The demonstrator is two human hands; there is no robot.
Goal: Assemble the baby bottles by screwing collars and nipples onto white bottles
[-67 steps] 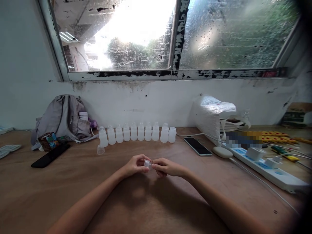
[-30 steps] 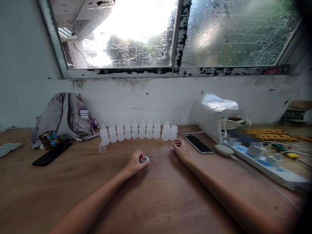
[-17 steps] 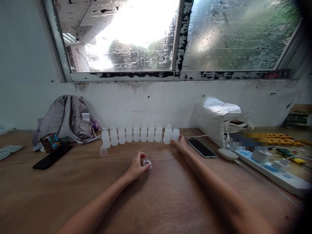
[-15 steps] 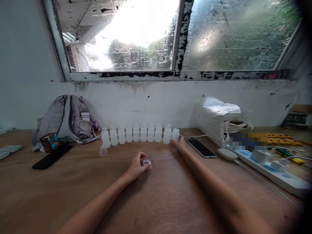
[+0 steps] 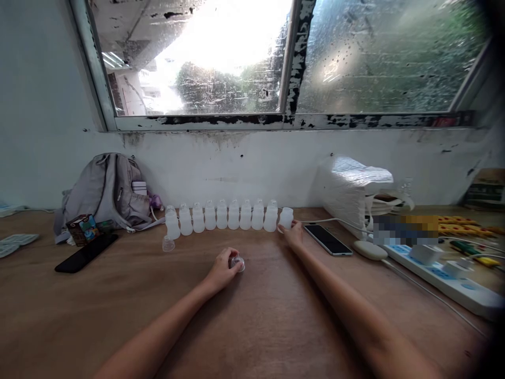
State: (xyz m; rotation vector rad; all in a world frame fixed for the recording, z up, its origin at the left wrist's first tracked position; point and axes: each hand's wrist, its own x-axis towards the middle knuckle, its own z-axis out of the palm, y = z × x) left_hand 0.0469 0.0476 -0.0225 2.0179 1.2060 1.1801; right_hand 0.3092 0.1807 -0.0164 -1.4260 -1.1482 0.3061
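Several frosted white baby bottles (image 5: 233, 217) with clear domed caps stand upright in a row along the wall. At the row's right end is a bottle without a cap (image 5: 286, 216), upright on the table. My right hand (image 5: 293, 236) has its fingers closed around this bottle's lower part. My left hand (image 5: 223, 269) rests on the table nearer to me, gripping a small clear plastic bottle cap (image 5: 238, 263) between thumb and fingers; the fingers partly hide it. A loose clear cap (image 5: 168, 243) sits in front of the leftmost bottle.
A phone (image 5: 328, 239) lies right of my right hand, near a white power strip (image 5: 445, 279) with plugs and cables. A white bag (image 5: 347, 195) stands behind them. At left are a grey backpack (image 5: 98, 195), a small box (image 5: 82, 230) and a black phone (image 5: 87, 253).
My right hand and the uncapped bottle have shifted slightly right, widening the gap to the neighbouring bottle. My left hand stays nearly in place with the clear cap.
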